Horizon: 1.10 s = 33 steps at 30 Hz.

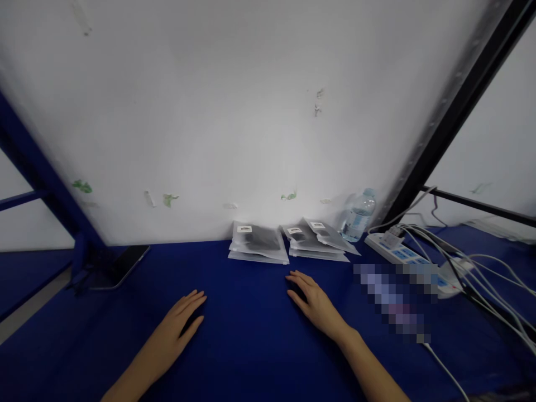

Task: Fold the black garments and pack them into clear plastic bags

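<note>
My left hand (pixel 172 329) rests on the blue tabletop (pixel 234 346), fingers stretched out and thumb apart, holding nothing. Opposite it, my right hand (pixel 316 307) lies open on the same surface, its fingertips a little short of the plastic bags. Against the wall sits a stack of frosted zip bags (pixel 259 244) with a white barcode label and something dark inside. Just right of that, more frosted zip bags (pixel 312 245) overlap one another, also labelled, with dark contents that I cannot make out.
A clear water bottle (pixel 359 216) stands by the wall on the right. Beside it, a white power strip (pixel 404 255) carries plugs and tangled white cables (pixel 494 290). A pixelated patch hides something in front. At left lies a dark phone (pixel 128 265) near the blue frame post (pixel 46 167).
</note>
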{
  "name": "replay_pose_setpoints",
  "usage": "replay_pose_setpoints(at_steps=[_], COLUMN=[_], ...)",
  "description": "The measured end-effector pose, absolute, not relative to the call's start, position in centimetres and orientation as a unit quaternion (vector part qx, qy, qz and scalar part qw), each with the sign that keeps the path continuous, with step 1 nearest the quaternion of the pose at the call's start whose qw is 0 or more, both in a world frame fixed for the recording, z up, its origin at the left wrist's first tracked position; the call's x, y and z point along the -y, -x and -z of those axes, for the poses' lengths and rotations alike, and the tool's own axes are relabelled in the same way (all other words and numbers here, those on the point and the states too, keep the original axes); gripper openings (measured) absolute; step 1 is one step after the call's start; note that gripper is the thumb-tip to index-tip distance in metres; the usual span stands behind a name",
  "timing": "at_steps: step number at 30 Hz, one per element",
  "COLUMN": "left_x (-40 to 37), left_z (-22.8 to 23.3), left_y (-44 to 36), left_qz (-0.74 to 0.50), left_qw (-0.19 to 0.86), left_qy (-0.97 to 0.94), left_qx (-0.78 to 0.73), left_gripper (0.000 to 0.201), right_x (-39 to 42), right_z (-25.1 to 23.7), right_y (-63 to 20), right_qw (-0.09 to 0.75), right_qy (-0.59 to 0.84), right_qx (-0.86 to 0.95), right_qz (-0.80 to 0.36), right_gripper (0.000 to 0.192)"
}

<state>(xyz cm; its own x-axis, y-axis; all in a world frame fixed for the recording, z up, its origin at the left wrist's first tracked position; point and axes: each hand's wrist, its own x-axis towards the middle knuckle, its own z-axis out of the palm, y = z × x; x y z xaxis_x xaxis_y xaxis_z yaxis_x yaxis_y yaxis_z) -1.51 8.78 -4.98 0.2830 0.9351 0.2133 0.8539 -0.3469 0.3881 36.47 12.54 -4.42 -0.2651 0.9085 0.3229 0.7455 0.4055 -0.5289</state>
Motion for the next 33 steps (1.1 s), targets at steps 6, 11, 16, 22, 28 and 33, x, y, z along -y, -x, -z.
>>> replay_pose_setpoints(at_steps=[6, 11, 16, 22, 28, 33], left_x=[-8.82, -8.89, -8.84, -8.8, -8.79, -8.74], left_z=[5.11, 5.09, 4.88, 4.69, 4.95, 4.83], left_y=[1.64, 1.63, 1.53, 1.42, 1.52, 1.55], left_qz=[-0.206, -0.197, -0.197, -0.203, -0.203, -0.207], left_qw=[0.099, 0.107, 0.112, 0.114, 0.106, 0.106], left_qy=[-0.795, -0.796, -0.791, -0.79, -0.792, -0.793], left_qx=[-0.562, -0.563, -0.568, -0.567, -0.565, -0.563], left_gripper=[0.041, 0.042, 0.043, 0.042, 0.042, 0.041], right_x=[-12.69, -12.58, -12.49, -12.52, -12.51, -12.45], right_z=[4.51, 4.39, 4.4, 4.44, 4.37, 4.27], right_y=[-36.43, -36.41, -36.46, -36.46, -36.42, -36.39], right_qw=[0.301, 0.296, 0.295, 0.3, 0.303, 0.302], right_qy=[0.524, 0.53, 0.53, 0.527, 0.525, 0.524], right_qx=[0.786, 0.784, 0.784, 0.784, 0.785, 0.785], right_qz=[-0.131, -0.132, -0.134, -0.133, -0.131, -0.133], right_gripper=[0.035, 0.036, 0.036, 0.036, 0.035, 0.035])
